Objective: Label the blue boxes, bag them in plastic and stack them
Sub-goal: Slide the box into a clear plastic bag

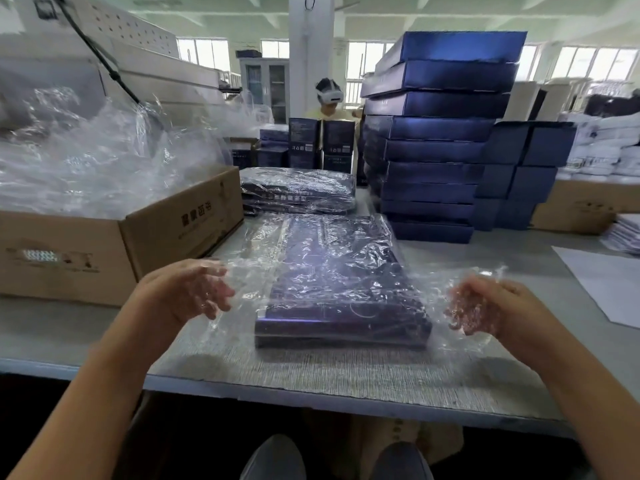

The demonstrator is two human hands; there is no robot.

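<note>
A flat blue box (341, 299) lies on the grey table (311, 372) in front of me, inside a clear plastic bag (322, 244) whose open end faces me. My left hand (194, 292) grips the bag's left edge, fingers curled into the film. At the box's right side, my right hand (485, 306) holds the bag's right edge the same way. Behind the box lies a low pile of bagged boxes (298, 190). A tall stack of bare blue boxes (436, 140) rises at the back right.
A cardboard carton (121, 244) heaped with loose plastic bags (104, 157) stands on the left. White sheets (609, 282) lie at the right edge. Another person (329, 98) stands behind upright dark boxes (322, 143). More cartons and white stacks fill the far right.
</note>
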